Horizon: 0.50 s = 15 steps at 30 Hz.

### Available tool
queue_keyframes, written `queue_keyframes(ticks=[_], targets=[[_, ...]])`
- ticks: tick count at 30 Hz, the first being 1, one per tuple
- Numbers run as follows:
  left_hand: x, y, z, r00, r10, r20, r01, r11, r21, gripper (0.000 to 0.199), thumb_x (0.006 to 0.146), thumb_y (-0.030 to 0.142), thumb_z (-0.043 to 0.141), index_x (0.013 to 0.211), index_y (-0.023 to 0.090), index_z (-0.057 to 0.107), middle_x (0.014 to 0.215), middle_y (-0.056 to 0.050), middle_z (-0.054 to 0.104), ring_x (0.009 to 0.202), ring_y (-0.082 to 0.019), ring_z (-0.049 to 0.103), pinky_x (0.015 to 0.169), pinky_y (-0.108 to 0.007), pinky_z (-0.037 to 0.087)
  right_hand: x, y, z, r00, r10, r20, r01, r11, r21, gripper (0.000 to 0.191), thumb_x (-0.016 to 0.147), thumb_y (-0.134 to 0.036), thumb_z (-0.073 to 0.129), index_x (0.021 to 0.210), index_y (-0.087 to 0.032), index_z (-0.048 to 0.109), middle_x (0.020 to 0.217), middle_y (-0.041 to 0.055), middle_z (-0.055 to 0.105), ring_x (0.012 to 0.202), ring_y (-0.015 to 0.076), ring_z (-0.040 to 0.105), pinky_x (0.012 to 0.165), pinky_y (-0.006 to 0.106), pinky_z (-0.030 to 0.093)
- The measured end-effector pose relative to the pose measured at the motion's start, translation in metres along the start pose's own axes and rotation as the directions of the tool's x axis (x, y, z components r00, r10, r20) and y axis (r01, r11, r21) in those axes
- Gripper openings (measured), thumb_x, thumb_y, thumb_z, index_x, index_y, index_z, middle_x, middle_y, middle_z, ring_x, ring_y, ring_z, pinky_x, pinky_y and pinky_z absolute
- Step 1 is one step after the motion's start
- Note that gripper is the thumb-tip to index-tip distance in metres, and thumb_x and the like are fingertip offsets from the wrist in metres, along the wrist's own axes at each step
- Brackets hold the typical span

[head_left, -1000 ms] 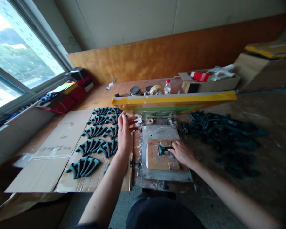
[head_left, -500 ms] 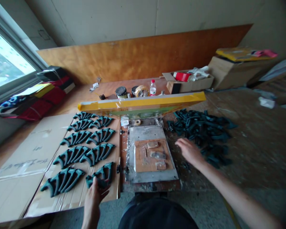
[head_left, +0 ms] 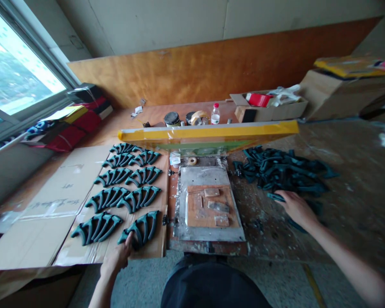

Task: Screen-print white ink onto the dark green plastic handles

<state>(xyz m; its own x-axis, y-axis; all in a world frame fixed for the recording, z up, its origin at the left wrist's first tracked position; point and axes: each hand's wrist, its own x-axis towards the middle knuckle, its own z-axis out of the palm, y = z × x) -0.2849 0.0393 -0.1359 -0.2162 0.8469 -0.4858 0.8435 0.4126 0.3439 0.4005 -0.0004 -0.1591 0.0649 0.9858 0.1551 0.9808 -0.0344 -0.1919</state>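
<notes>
My left hand is at the near edge of the cardboard sheet, its fingers closed on the lower end of a dark teal fan-shaped plastic part. That part lies as the nearest one in two rows of like parts. My right hand rests at the near edge of a loose pile of the same teal parts, fingertips on one part; its grip is hidden. Between the hands lies a metal plate carrying a wooden jig board with nothing on it.
A yellow-taped screen frame is raised over the far end of the plate. Behind it stand ink tins, a tape roll and a small bottle. Cardboard boxes sit at the back right, red and yellow items by the window.
My right hand has left the jig board and gone right to the pile. My left hand has carried a teal part from the jig down to the near end of the rows.
</notes>
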Motion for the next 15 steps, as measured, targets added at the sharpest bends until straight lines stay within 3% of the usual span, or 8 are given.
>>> queue_keyframes(ticks=[1,3,5,8,10,12,13,15], targets=[[-0.002,0.012,-0.009,1.0,-0.001,0.015,0.002,0.998,-0.069,0.045,0.074,0.035,0.054,0.108,0.011,0.068,0.043,-0.001,0.051,0.039,-0.024,0.053,0.058,-0.038,0.047,0.004,-0.018,0.0,0.999,-0.005,-0.052,0.006,1.0,0.021,0.031,0.085,-0.023,0.049,0.112,-0.02,0.064,0.102,0.0116,0.067,0.093,0.027,0.061,0.081,0.039,0.048],[-0.005,0.047,-0.029,0.99,0.12,-0.078,-0.131,0.978,-0.163,0.042,0.074,0.04,0.057,0.1,0.009,0.07,0.042,0.0,0.047,0.041,-0.021,0.051,0.057,-0.035,0.046,0.014,-0.066,0.0,0.99,-0.103,-0.096,0.109,0.992,0.059,0.036,0.09,-0.023,0.046,0.124,-0.021,0.059,0.102,0.0102,0.066,0.093,0.0254,0.061,0.082,0.038,0.049],[-0.005,0.097,-0.047,0.964,0.201,-0.173,-0.241,0.935,-0.26,0.045,0.08,0.049,0.053,0.1,0.012,0.068,0.053,-0.002,0.054,0.049,-0.019,0.055,0.057,-0.03,0.045,0.026,-0.122,0.001,0.957,-0.282,-0.069,0.288,0.953,0.098,0.038,0.093,-0.025,0.046,0.13,-0.024,0.056,0.099,0.0075,0.065,0.091,0.0232,0.059,0.082,0.036,0.049],[-0.006,0.186,-0.074,0.925,0.273,-0.266,-0.366,0.832,-0.418,0.063,0.09,0.064,0.025,0.112,0.018,0.061,0.063,-0.002,0.059,0.052,-0.014,0.055,0.053,-0.023,0.044,0.044,-0.196,0.004,0.882,-0.469,-0.05,0.471,0.87,0.146,0.036,0.093,-0.018,0.047,0.125,-0.027,0.062,0.095,0.0057,0.062,0.089,0.02,0.056,0.083,0.033,0.05],[-0.012,0.242,-0.09,0.836,0.37,-0.405,-0.546,0.489,-0.68,0.064,0.087,0.069,0.034,0.119,0.018,0.056,0.067,-0.001,0.062,0.052,-0.012,0.055,0.053,-0.022,0.045,0.053,-0.225,0.008,0.858,-0.512,-0.053,0.514,0.848,0.126,0.039,0.09,-0.011,0.046,0.121,-0.027,0.065,0.096,0.0059,0.061,0.09,0.0198,0.055,0.083,0.032,0.05],[-0.02,0.283,-0.102,0.77,0.419,-0.481,-0.599,0.217,-0.771,0.065,0.086,0.072,0.033,0.103,0.016,0.06,0.065,-0.001,0.062,0.05,-0.011,0.055,0.051,-0.021,0.045,0.058,-0.238,0.013,0.847,-0.531,-0.035,0.532,0.843,0.079,0.043,0.088,-0.007,0.046,0.121,-0.026,0.065,0.095,0.0066,0.061,0.092,0.0212,0.054,0.084,0.034,0.05],[-0.024,0.295,-0.106,0.749,0.433,-0.501,-0.605,0.141,-0.783,0.065,0.085,0.073,0.032,0.094,0.015,0.06,0.062,-0.002,0.061,0.048,-0.01,0.054,0.05,-0.021,0.044,0.058,-0.241,0.014,0.844,-0.536,-0.02,0.536,0.842,0.058,0.045,0.087,-0.006,0.046,0.123,-0.026,0.064,0.096,0.0069,0.061,0.092,0.022,0.054,0.084,0.035,0.05],[-0.033,0.302,-0.108,0.737,0.435,-0.517,-0.615,0.115,-0.78,0.064,0.086,0.072,0.032,0.083,0.014,0.06,0.058,-0.002,0.06,0.046,-0.01,0.053,0.048,-0.021,0.043,0.056,-0.237,0.015,0.848,-0.53,0.009,0.529,0.848,0.044,0.05,0.086,-0.006,0.046,0.128,-0.028,0.06,0.1,0.0071,0.061,0.095,0.023,0.055,0.085,0.037,0.051]])
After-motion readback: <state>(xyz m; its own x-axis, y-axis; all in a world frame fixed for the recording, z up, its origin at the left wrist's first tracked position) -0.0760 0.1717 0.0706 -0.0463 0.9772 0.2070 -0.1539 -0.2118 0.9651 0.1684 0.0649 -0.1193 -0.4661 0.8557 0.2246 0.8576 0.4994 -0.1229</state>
